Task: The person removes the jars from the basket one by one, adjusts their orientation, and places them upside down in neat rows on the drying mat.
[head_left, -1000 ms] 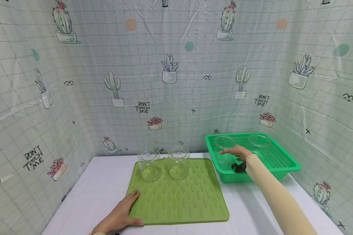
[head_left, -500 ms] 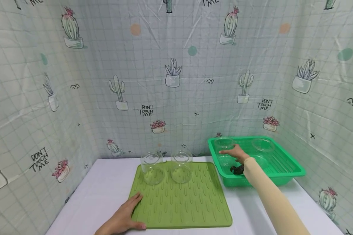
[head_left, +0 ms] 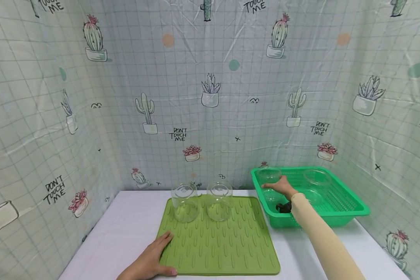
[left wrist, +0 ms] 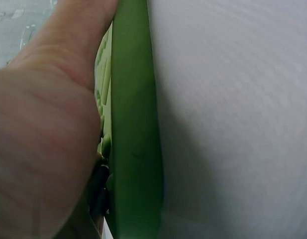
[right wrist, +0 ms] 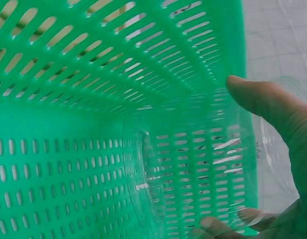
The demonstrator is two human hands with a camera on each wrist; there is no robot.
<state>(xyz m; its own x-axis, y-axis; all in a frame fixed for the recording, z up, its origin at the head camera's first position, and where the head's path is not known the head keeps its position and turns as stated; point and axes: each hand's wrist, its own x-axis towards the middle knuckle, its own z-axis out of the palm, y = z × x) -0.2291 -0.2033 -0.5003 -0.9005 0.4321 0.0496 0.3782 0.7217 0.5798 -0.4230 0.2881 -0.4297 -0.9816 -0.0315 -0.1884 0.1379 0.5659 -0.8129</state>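
Note:
In the head view my left hand (head_left: 152, 256) rests on the left front corner of a green ridged mat (head_left: 231, 249), fingers spread along its side and thumb on the front edge. My right hand (head_left: 282, 187) is inside a green plastic basket (head_left: 362, 210), round a clear cup (head_left: 269, 175) standing rim up. Thumb (right wrist: 257, 95) and fingertips (right wrist: 215, 226) lie on opposite sides of this see-through cup in the right wrist view. On the mat's back half, two clear cups, a left one (head_left: 185, 202) and a right one (head_left: 219, 202), stand upside down side by side.
Another clear cup (head_left: 317, 178) is in the basket's right part. White cloth (head_left: 115, 225) covers the table round the mat. A cactus-print curtain (head_left: 217, 116) rises right behind the mat and basket and along both sides.
The head view has shifted, so everything sits lower and further right in it. My right hand and its cup have shifted slightly toward the basket's back left corner. The left hand stays on the mat.

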